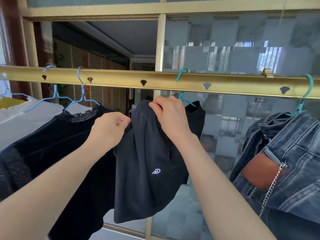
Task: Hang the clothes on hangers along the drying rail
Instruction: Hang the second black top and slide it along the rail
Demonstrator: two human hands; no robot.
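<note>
The left hand (110, 130) pinches the left edge of a black garment (147, 161), fingers curled into the cloth. The right hand (170, 116) grips its bunched top. The garment hangs from a teal hanger (186, 100) hooked over the middle of the gold drying rail (121, 80), between a lace-collared black top (69, 132) and jeans (290, 153) near the rail's right end.

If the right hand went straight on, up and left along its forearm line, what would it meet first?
The right hand grips the black garment; past that fold, likely the gold drying rail just above, though depth is unclear.
</note>
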